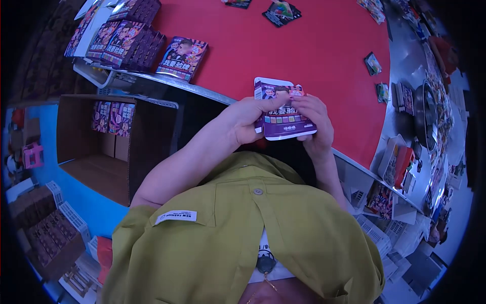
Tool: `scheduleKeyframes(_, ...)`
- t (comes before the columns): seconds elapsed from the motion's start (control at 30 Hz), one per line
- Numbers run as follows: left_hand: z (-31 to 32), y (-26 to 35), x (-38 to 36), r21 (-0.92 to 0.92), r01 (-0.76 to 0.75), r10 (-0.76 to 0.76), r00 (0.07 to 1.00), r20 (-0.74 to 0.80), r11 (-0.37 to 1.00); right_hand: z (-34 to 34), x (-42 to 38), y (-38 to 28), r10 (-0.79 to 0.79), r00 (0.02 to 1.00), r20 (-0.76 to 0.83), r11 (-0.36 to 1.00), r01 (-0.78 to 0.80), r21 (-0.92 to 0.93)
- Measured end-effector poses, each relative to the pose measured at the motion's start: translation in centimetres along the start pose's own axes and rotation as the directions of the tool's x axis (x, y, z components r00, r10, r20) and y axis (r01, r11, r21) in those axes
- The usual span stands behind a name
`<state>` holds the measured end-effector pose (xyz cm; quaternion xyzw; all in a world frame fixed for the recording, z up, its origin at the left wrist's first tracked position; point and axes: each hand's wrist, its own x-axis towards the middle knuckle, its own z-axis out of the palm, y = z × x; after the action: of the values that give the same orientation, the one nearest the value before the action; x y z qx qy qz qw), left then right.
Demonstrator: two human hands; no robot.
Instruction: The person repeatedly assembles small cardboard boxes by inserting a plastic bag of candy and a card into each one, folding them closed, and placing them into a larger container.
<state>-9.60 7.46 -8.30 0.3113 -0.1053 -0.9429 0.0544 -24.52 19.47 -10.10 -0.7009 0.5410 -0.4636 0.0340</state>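
Note:
Between my hands, over the near edge of the red table, is a purple printed cardboard box with Chinese lettering and a row of coloured squares. A white-edged flap stands out at its top left, and its lower edge shows white too. My left hand grips the box's left side, with the thumb lying across the front. On the other side, my right hand has its fingers bent over the front right, near the upper corner. The fingers behind the box are mostly hidden.
Stacks of similar purple boxes and one flat-lying box stand on the red table at upper left. An open brown carton holding purple boxes is at left. Small packets lie towards the right, beside a black pan.

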Motion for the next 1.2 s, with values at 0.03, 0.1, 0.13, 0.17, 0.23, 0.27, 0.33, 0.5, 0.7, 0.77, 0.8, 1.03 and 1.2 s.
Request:
scheduleKeyframes(0.03,0.1,-0.3,-0.2,0.005,0.012,-0.012,1.000,0.005,1.000,-0.1,-0.1,0.3,-0.003,0.999,-0.045,1.000,0.003,0.014)
scheduleKeyframes(0.1,0.3,-0.3,-1.2,0.110,-0.124,0.132,0.989,-0.065,0.986,0.4,0.2,0.3,-0.010,0.996,-0.093,0.999,0.015,0.047)
scheduleKeyframes(0.13,0.8,0.0,-2.5,0.390,-0.162,0.227,0.966,-0.127,0.906,0.6,0.3,0.3,0.017,0.991,-0.134,0.993,-0.001,0.120)
scheduleKeyframes(0.17,0.1,0.0,-2.4,0.395,-0.158,0.225,0.966,-0.129,0.905,0.8,0.4,0.2,0.047,0.984,-0.174,0.982,-0.013,0.190)
scheduleKeyframes(0.23,-2.4,-0.7,-1.7,0.809,-0.577,0.875,0.331,0.353,-0.109,1.5,0.6,-0.3,0.092,0.976,-0.198,0.980,-0.054,0.189)
scheduleKeyframes(0.27,-3.3,-0.1,-1.3,0.747,-0.561,0.771,0.275,0.575,-0.356,2.0,0.9,-0.3,0.154,0.953,-0.260,0.974,-0.102,0.202)
scheduleKeyframes(0.33,-2.8,-1.1,0.0,0.660,-0.710,0.723,0.318,0.613,-0.247,3.2,1.7,-0.9,0.213,0.922,-0.322,0.965,-0.147,0.218)
scheduleKeyframes(0.5,-1.0,0.0,1.3,0.542,-0.836,0.732,0.318,0.602,-0.083,4.2,3.9,-2.0,0.387,0.860,-0.332,0.895,-0.263,0.361)
scheduleKeyframes(0.7,-0.4,1.4,1.2,0.679,-0.731,0.747,0.487,0.451,0.066,2.1,4.0,-1.6,0.558,0.829,0.027,0.437,-0.322,0.840)
scheduleKeyframes(0.77,-0.3,1.3,0.7,0.676,-0.725,0.728,0.534,0.430,0.133,1.6,3.8,-1.9,0.568,0.814,0.124,0.281,-0.334,0.900)
scheduleKeyframes(0.8,-0.4,1.4,0.4,0.676,-0.712,0.709,0.576,0.407,0.190,1.3,3.6,-1.9,0.537,0.828,0.160,0.272,-0.349,0.897)
scheduleKeyframes(1.03,-0.9,4.6,-0.3,0.548,-0.666,0.568,0.736,0.368,0.506,1.8,4.3,-1.1,0.308,0.945,-0.107,0.946,-0.293,0.139)
scheduleKeyframes(1.2,-2.7,4.7,-0.4,0.627,-0.741,0.575,0.412,0.707,-0.240,2.1,3.8,0.9,-0.101,0.991,-0.091,0.927,0.060,-0.369)
